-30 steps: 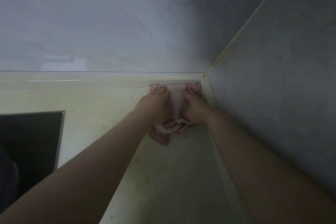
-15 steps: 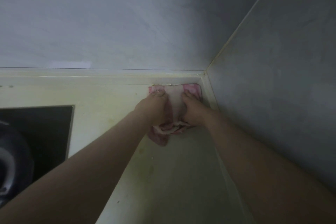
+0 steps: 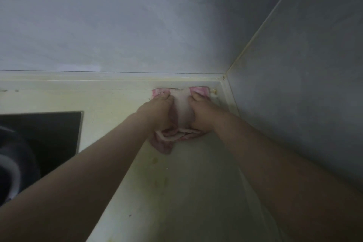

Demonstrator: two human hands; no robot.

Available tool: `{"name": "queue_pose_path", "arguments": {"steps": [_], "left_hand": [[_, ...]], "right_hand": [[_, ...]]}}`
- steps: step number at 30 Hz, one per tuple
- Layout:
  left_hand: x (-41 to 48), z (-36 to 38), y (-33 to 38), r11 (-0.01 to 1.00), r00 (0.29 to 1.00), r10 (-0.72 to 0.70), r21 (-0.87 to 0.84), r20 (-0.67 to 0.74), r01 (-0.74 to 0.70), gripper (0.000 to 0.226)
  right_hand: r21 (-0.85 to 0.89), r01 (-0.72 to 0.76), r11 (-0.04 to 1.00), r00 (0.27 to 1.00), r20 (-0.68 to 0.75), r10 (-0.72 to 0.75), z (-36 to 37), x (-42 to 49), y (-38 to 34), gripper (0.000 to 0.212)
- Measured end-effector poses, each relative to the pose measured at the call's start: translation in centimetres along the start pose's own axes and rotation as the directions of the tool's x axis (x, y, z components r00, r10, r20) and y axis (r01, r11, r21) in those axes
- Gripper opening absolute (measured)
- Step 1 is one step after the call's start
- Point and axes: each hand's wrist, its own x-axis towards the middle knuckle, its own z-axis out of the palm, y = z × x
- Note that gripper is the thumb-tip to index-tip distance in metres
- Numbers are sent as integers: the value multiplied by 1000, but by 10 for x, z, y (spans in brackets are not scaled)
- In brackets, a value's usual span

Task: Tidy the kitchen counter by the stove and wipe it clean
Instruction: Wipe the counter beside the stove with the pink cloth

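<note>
- A pink and white cloth [image 3: 182,108] lies on a pale cream surface [image 3: 186,192], pushed into the far right corner where two grey walls meet.
- The left hand [image 3: 157,110] presses on the left part of the cloth, fingers bent, fingertips close to the cloth's far edge; it grips the fabric bunched beneath the palm.
- The right hand [image 3: 204,112] does the same on the right part, fingers curled onto the fabric, a strip of white cloth showing between the two hands.
- The cloth's far edge sits against a low raised lip [image 3: 98,82] that runs along the foot of the back wall [image 3: 117,25].
- The cloth's right edge is near the right wall [image 3: 304,84] but not touching it; a narrow band of the surface shows between them, with a small yellowish speck [image 3: 215,91] in it.
- The near end of the cloth is crumpled in folds below the wrists, one flap hanging toward the viewer.
- To the left, a black stove [image 3: 49,133] is set into the surface; a wide bare stretch lies between its right edge and the left hand.
- A dark rounded object [image 3: 13,163] sits on the stove at the left border of the view; what it is cannot be told.
- Toward the viewer, the surface runs open between the two forearms, marked with a few faint yellowish stains [image 3: 155,160].
- The right wall closes the whole right side.
</note>
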Motion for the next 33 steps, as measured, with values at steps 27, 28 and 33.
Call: {"name": "queue_pose_path", "arguments": {"steps": [27,28,33], "left_hand": [[-38,17,6,996,999,2,86,39,-5,101],[-42,18,8,996,999,4,84,39,-7,101],[-58,29,12,997,1000,5,73,26,-7,102]], "right_hand": [[1,35,999,996,84,-35,15,-29,-15,102],[0,31,1000,996,85,-31,17,-31,-15,103],[8,23,1000,996,90,-24,29,-43,-15,107]]}}
